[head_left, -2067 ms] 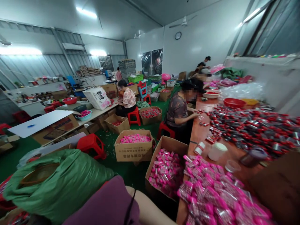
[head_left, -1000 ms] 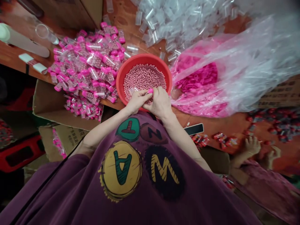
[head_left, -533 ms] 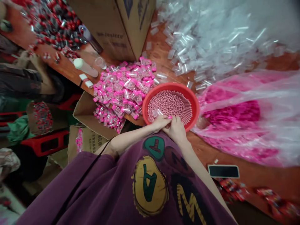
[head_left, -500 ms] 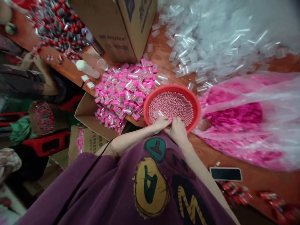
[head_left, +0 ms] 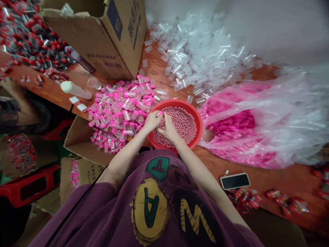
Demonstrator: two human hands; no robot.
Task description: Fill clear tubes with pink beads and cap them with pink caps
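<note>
Over the left part of a red plastic bowl (head_left: 197, 118) of small pink balls (head_left: 183, 121), my two hands meet. My left hand (head_left: 152, 121) is closed round a small bottle, mostly hidden, whose bright pink cap (head_left: 160, 113) shows at the fingertips. My right hand (head_left: 169, 129) is against the same bottle, forefinger up near the cap and thumb lower down. Left of the bowl spreads a heap of clear bottles (head_left: 125, 106) with pink caps, filled with pink balls. At right lies a clear plastic bag (head_left: 288, 113) of loose pink caps (head_left: 236, 123).
Empty clear tubes (head_left: 197, 51) are piled behind the bowl. A tall carton (head_left: 115, 44) stands at back left; an open carton (head_left: 79, 137) sits below the table edge. A phone (head_left: 235, 181) lies at right. A co-worker's arm (head_left: 20, 103) is at far left.
My hands have moved forward from the bowl's near rim to above its left part, the pink cap with them. The view has shifted, so the surroundings sit further left.
</note>
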